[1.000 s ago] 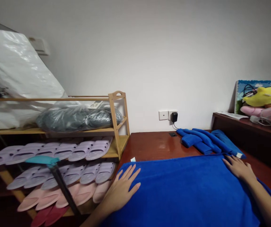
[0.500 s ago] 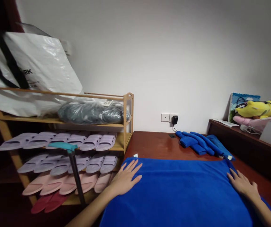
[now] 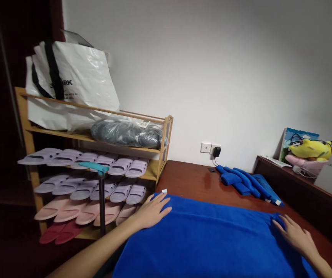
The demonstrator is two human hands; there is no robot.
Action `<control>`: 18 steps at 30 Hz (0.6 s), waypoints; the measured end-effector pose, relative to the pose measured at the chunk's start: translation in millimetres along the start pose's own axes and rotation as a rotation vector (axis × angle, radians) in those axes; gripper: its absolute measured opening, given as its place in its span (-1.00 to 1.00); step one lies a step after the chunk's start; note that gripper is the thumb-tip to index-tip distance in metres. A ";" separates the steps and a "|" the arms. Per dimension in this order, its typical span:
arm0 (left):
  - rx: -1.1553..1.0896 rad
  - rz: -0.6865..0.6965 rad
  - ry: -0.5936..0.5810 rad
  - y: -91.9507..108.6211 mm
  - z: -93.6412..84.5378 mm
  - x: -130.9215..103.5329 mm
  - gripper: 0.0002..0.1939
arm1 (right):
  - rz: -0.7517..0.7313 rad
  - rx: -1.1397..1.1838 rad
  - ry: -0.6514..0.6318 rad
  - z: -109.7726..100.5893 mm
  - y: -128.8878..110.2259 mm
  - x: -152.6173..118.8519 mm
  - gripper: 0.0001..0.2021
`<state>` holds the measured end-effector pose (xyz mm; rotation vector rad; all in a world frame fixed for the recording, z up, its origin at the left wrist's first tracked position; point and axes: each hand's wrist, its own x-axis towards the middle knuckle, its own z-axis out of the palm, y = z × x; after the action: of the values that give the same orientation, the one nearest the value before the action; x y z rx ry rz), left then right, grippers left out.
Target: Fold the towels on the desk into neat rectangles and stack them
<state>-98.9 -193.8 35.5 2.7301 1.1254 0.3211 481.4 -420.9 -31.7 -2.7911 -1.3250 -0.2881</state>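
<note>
A blue towel (image 3: 206, 239) lies spread over the reddish-brown tabletop, with a small white tag at its far left corner. My left hand (image 3: 152, 212) rests on that corner, palm down and fingers spread. At the far right corner my right hand (image 3: 295, 234) touches the cloth with its fingers apart and slightly bent. The fabric there is a little bunched under the fingertips. Farther back on the table, several rolled or folded blue towels (image 3: 238, 180) lie in a loose pile.
Left of the table stands a wooden shoe rack (image 3: 161, 150) with rows of slippers (image 3: 119, 166) and a white bag (image 3: 87, 77) on top. A teal-topped pole (image 3: 102, 200) rises before it. A yellow plush toy (image 3: 310, 148) sits on the raised ledge (image 3: 287, 170) at right.
The view has shifted, so the rack appears farther right. My right hand has moved slightly left and nearer with the towel's corner, and the far edge now slants. My left hand stays on its corner.
</note>
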 end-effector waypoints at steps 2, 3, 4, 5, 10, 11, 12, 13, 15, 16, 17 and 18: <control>0.025 -0.028 0.023 -1.4 4.2 7.6 -0.34 | -0.078 0.007 -0.077 5.7 -13.3 4.7 -0.35; 0.028 -0.035 0.009 -3.9 6.7 10.8 -0.33 | -0.100 0.008 -0.098 10.3 -16.0 8.2 -0.39; 0.025 -0.037 -0.012 -7.2 9.0 13.6 -0.31 | -0.113 0.010 -0.112 15.7 -16.2 12.7 -0.41; 0.018 -0.038 -0.035 -10.9 11.1 16.0 -0.29 | -0.121 0.014 -0.127 21.3 -14.5 18.3 -0.42; -0.007 -0.044 -0.058 -24.8 15.9 28.6 -0.25 | 0.011 0.121 -0.130 40.3 -4.5 54.0 -0.28; -0.009 -0.050 -0.052 -25.9 16.5 32.1 -0.26 | 0.041 0.137 -0.117 41.1 -5.7 59.8 -0.26; -0.010 -0.057 -0.044 -26.8 17.2 35.8 -0.27 | 0.050 0.143 -0.105 40.9 -7.8 64.4 -0.26; -0.010 -0.062 -0.038 -27.6 18.0 39.7 -0.28 | 0.039 0.140 -0.095 40.0 -10.7 68.0 -0.28; -0.006 -0.074 -0.031 -29.5 19.9 47.5 -0.28 | 0.002 0.123 -0.096 36.3 -16.8 72.6 -0.33; -0.005 -0.077 -0.032 -30.7 20.9 51.2 -0.28 | -0.012 0.115 -0.105 34.0 -19.4 74.1 -0.35; -0.002 -0.078 -0.034 -32.1 21.7 54.7 -0.27 | -0.025 0.109 -0.115 31.6 -21.5 75.2 -0.35; 0.000 -0.079 -0.036 -33.3 22.4 58.0 -0.27 | -0.041 0.104 -0.123 29.3 -22.9 76.1 -0.35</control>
<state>-75.4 -131.0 13.7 2.6719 1.2200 0.2602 515.1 -344.8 -47.5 -2.7372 -1.3795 -0.0472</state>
